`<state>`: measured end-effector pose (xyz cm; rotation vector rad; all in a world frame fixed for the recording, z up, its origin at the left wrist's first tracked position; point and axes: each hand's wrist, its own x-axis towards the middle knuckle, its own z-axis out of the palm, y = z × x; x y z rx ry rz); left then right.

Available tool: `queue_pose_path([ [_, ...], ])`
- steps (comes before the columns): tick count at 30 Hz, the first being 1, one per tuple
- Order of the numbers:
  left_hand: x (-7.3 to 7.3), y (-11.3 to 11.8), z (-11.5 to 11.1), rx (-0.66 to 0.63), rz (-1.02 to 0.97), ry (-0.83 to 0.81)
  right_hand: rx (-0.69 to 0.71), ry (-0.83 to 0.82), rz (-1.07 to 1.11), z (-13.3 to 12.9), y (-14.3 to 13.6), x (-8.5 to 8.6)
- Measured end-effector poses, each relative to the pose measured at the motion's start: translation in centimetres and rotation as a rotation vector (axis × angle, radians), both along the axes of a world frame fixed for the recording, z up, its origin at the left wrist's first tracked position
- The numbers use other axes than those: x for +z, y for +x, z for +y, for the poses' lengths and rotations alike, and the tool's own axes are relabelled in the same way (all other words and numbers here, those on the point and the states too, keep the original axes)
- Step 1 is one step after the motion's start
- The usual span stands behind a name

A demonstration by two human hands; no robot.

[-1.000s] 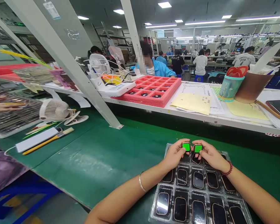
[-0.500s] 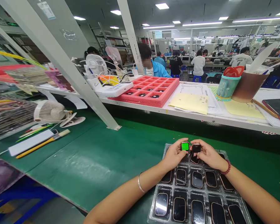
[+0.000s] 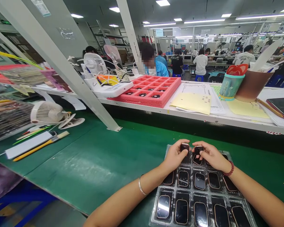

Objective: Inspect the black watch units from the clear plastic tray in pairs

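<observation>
Above the far rows of the clear plastic tray (image 3: 153,209), the person holds up a pair of small watch-like units, one to each hand. The left hand (image 3: 176,154), over the tray's far left part, is closed in a pinch on the left unit (image 3: 185,147), its thumb at the lower edge and its fingers curled round the top and back. The right hand (image 3: 211,156), just right of it over the same rows, has the right unit (image 3: 198,150) in a similar grip, thumb against the lower right of the face. Both faces are dark and turned toward the person, and the two units stand near each other without touching. In the tray's cells lie more units (image 3: 163,206), face up, with narrow gold-toned rims.

Each unit looks light enough for fingertips alone, and stiff all through, with no give under a pinch. The glossy face is probably slick, and likely to smear, scratch or chip if knocked against its neighbour. The rim seems the surest hold: thumb on one edge, fingers opposite, the glass left free. The tray itself looks thin and flexible, so it would be better supported from beneath than lifted by a corner.
</observation>
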<state>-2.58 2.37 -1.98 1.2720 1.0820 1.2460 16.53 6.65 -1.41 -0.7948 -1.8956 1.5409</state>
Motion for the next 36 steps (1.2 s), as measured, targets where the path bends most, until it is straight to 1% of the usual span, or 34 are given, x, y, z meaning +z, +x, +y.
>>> queue_pose_path([
  [5, -0.2, 0.1, 0.0, -0.039, 0.008, -0.005, 0.013, -0.06, 0.056, 0.1, -0.1, -0.4],
  [7, -0.3, 0.1, 0.0, -0.046, -0.047, 0.005, 0.015, -0.108, 0.096, 0.1, -0.2, -0.5],
  [10, -0.3, 0.2, 0.1, -0.067, -0.173, -0.021, 0.026, -0.23, 0.185, 0.2, -0.3, -0.3],
  [12, -0.2, 0.2, 0.2, -0.08, -0.225, -0.064, 0.026, -0.315, 0.237, 0.2, -0.2, -0.1],
  [16, 0.1, 0.0, 0.3, -0.079, -0.288, -0.128, 0.006, -0.485, 0.26, 0.6, 0.3, 0.2],
  [21, 0.1, -0.6, 1.1, -0.134, -0.513, -0.34, 0.082, -0.772, 0.331, 1.8, 0.9, 0.0],
  [24, 0.0, -1.0, 1.6, -0.147, -0.585, -0.411, 0.079, -0.853, 0.33, 2.3, 1.2, -0.1],
  [26, 0.0, -1.1, 1.7, -0.149, -0.595, -0.421, 0.067, -0.844, 0.32, 2.4, 1.2, -0.1],
  [28, 0.0, -1.0, 1.6, -0.131, -0.568, -0.395, 0.057, -0.785, 0.318, 2.2, 1.1, 0.0],
  [32, 0.1, -0.2, 0.8, -0.094, -0.398, -0.247, -0.006, -0.566, 0.294, 1.4, 0.6, 0.2],
  [36, 0.0, 0.4, 0.1, -0.122, -0.235, -0.13, -0.055, -0.314, 0.228, 0.6, 0.0, 0.3],
])
